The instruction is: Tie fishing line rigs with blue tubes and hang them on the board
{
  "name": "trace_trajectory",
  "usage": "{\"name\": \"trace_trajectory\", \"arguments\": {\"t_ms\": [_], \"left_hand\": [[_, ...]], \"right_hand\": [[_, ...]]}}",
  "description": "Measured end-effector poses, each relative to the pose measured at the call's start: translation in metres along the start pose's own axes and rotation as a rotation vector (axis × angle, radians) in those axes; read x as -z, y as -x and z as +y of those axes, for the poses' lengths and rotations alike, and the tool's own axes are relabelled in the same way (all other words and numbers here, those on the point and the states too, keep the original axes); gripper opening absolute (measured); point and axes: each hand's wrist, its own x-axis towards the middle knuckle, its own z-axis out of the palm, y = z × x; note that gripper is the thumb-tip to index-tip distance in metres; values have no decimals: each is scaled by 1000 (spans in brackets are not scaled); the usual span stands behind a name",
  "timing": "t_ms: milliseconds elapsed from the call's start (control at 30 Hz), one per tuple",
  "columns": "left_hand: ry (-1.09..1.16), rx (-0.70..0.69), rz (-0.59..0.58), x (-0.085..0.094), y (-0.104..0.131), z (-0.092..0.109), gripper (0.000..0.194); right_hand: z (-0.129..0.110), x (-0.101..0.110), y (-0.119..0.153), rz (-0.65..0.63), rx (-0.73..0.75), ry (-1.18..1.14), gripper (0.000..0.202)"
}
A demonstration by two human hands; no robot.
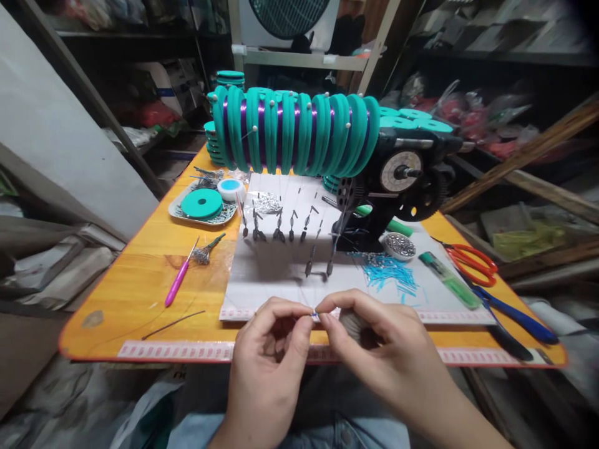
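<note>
My left hand [274,358] and my right hand [386,340] meet over the front edge of the white board [266,274]. Both pinch with thumb and forefinger on a tiny blue-and-white piece [315,313], too small to name surely. A faint fine line seems to rise from the fingertips. Beyond them hangs a row of dark weights [279,236] on thin lines. Above these, a row of teal foam spools [299,134] wound with shiny purple line is mounted on a black geared machine [369,231]. White-headed pins stick in the spools.
Left lie a pink-handled hook tool [178,282], a thin dark stick [173,325] and a tray [227,218] with a teal disc. Right are blue tube pieces [390,274], a dish of metal bits [399,246], a green-and-clear case [449,280], red-handled scissors [475,263] and blue-handled pliers [519,318].
</note>
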Motion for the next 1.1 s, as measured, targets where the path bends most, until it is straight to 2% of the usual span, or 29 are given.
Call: {"name": "trace_trajectory", "arguments": {"t_ms": [267, 400, 800, 1100], "left_hand": [[9, 61, -32, 3, 4, -4, 6], [35, 79, -8, 2, 5, -5, 6], [-97, 31, -5, 3, 2, -2, 8], [-95, -17, -1, 2, 4, 1, 7]], "right_hand": [[0, -1, 1, 8, 13, -4, 8], [1, -1, 2, -2, 4, -13, 8], [-1, -2, 4, 0, -34, -80, 8], [0, -2, 4, -17, -71, -89, 8]]}}
